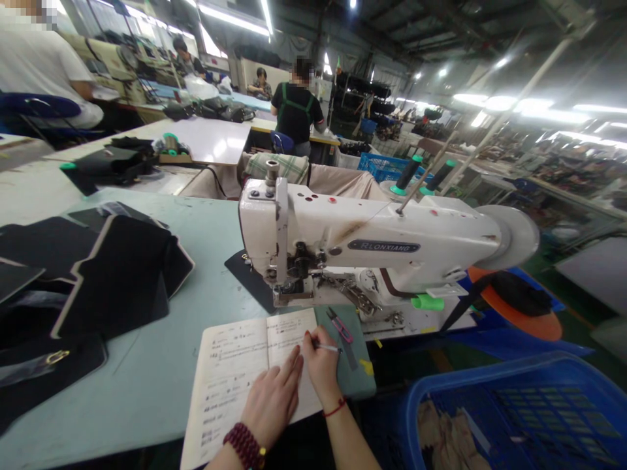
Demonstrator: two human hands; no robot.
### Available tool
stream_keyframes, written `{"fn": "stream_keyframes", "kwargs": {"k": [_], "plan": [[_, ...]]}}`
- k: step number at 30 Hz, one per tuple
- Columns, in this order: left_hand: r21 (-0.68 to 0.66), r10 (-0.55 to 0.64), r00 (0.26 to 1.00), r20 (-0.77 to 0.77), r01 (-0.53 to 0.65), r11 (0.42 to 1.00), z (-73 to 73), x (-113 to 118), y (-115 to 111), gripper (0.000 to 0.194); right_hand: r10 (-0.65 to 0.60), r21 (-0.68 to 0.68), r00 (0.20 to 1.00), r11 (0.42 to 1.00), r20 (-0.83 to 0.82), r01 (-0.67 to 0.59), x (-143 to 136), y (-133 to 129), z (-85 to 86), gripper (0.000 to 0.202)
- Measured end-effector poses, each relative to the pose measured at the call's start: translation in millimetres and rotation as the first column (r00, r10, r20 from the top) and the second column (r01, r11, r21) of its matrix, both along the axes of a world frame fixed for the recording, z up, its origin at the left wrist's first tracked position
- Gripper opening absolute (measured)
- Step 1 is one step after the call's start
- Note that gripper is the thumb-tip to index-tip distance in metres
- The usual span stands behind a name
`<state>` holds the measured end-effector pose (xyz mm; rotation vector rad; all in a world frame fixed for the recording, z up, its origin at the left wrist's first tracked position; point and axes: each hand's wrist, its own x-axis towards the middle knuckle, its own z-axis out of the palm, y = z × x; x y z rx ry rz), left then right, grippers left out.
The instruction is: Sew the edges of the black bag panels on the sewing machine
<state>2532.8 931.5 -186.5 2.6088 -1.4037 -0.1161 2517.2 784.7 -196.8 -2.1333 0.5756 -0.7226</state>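
An open notebook [230, 372] with handwritten lines lies on the pale green table, in front of the sewing machine. My left hand [274, 391] rests flat on its pages, fingers stretched out. In my right hand [319, 362] is a pen [328, 346], its tip hidden by the fingers over the right-hand page. Just beyond the right hand lie pink-handled thread snips [340, 326] and a small grey strip [351, 360]. The white sewing machine [372, 222] stands behind the notebook, with a black piece [252, 281] beside its needle end.
Black cut panels [117, 274] with pale edges are piled on the left of the table [206, 228]. A blue basket [416, 391] holding brownish cloth stands at the lower right. An orange-rimmed round object [519, 307] is right of the machine. Several people work at tables farther back.
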Motion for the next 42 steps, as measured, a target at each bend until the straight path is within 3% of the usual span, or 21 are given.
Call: {"fn": "stream_keyframes", "kwargs": {"k": [42], "plan": [[0.005,-0.017,1.0,0.02,0.016,1.0,-2.6,1.3,-0.1,0.065,0.001,-0.029,1.0,1.0,-0.03,-0.002,0.9,0.1,-2.9,0.027]]}}
